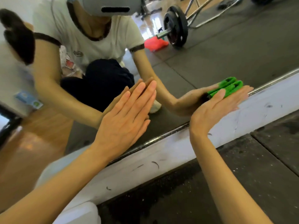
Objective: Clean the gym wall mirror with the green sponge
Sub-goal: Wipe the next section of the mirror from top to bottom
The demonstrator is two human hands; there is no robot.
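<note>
head | right hand (215, 109) flat-fingered, presses green sponge (226, 88) lengthwise along mirror (218, 50) bottom | left hand (124, 120) flat

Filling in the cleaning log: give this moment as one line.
right hand: presses green sponge on mirror, low by frame | left hand: flat on glass, fingers straight | stage: wiping

I see the bright green sponge (229, 90) pressed flat under my right hand's (215, 110) fingers, against the wall mirror's (210, 62) lower edge.
</note>
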